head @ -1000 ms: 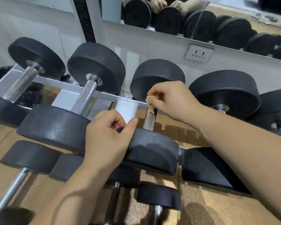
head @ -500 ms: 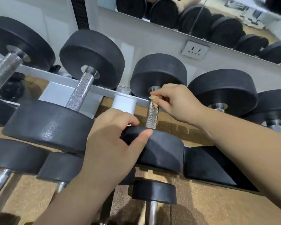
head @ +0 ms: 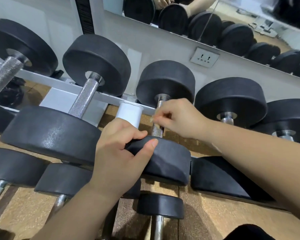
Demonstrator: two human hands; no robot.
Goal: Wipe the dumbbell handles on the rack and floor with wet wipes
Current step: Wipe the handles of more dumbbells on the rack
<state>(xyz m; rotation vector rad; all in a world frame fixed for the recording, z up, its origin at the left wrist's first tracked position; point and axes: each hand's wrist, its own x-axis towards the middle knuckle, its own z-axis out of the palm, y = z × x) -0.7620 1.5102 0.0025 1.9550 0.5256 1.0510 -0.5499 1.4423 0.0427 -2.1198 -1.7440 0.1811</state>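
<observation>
So the right hand (head: 178, 118) pinches the wipe (head: 154, 121) on a rack dumbbell's handle (head: 157, 132), and the left hand (head: 118, 153) has its fingers clamped on its near head (head: 168, 158). Probably mid-job, with the floor dumbbells (head: 160, 205) not yet done.

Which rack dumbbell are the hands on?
Third dumbbell from left: left hand grips its near head, right hand holds a wipe on its handle.

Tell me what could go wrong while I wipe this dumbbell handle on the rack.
1. Your left hand grips the near head of the dumbbell; if it rolls, that hand could get pinched against the neighbouring head.
2. The wipe pinched in your right hand looks small and browned, so it may smear grime along the knurled handle.
3. The white canister behind your left hand might get knocked over.
</observation>
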